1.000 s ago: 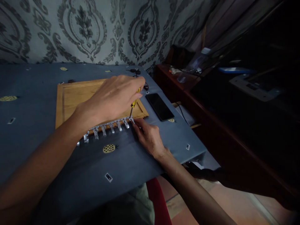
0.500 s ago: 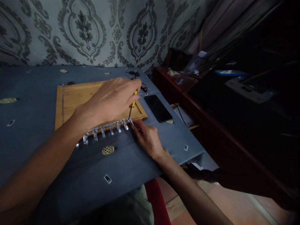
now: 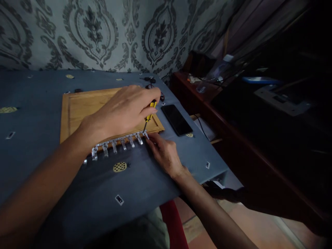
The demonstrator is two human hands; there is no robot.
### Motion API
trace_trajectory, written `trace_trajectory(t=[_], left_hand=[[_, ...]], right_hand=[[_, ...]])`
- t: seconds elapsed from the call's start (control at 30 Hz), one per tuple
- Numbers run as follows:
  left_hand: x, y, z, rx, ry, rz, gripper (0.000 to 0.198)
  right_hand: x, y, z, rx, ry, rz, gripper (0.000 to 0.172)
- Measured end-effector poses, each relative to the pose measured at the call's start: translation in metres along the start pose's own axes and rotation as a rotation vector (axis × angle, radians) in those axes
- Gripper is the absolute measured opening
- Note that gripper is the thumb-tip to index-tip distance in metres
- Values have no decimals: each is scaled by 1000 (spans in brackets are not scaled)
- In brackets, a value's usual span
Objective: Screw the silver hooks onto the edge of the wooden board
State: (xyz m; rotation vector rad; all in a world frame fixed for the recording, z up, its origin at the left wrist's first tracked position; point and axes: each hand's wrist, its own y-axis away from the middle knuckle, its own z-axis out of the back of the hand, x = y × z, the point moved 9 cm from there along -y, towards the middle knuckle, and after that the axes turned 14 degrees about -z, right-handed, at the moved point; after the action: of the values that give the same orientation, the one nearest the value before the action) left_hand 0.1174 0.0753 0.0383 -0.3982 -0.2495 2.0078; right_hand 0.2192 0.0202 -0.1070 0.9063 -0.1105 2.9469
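My left hand (image 3: 127,109) reaches over a wooden board (image 3: 88,103) and is closed on a yellow-handled screwdriver (image 3: 149,116). The screwdriver's tip meets the right end of a metal strip with several silver clips (image 3: 114,147), which runs along the board's near edge. Below that end, my right hand (image 3: 166,154) pinches the last clip (image 3: 146,135) between thumb and fingers. My left forearm and hand cover part of the board and of the strip.
A black phone (image 3: 177,120) lies right of the board on the blue tablecloth (image 3: 145,180). Behind it are keys (image 3: 149,80) and a dark cord. A clear bottle (image 3: 216,72) lies on the red-brown furniture (image 3: 186,84) at the right.
The screwdriver handle leans slightly further right, and my left hand has shifted a little right with it. My right hand keeps nearly the same place. The camera view has moved slightly.
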Motion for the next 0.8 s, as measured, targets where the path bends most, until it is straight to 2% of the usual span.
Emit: trace_trajectory(t=[0.13, 0.27, 0.47, 0.57, 0.67, 0.8], left_hand=[[-2, 0, -1, 34, 29, -38, 10], [4, 1, -1, 17, 38, -14, 14], [-3, 1, 1, 93, 107, -26, 17], [-2, 1, 3, 90, 116, 10, 22], [-3, -1, 2, 95, -26, 44, 37], [-16, -9, -7, 154, -298, -5, 56]], right_hand=[[-1, 0, 1, -12, 12, 7, 27], [-2, 0, 0, -8, 7, 0, 27], [0, 0, 0, -9, 5, 2, 25], [0, -1, 0, -1, 16, -4, 25], [0, -1, -2, 9, 21, -4, 25], [-1, -2, -2, 3, 17, -5, 25]])
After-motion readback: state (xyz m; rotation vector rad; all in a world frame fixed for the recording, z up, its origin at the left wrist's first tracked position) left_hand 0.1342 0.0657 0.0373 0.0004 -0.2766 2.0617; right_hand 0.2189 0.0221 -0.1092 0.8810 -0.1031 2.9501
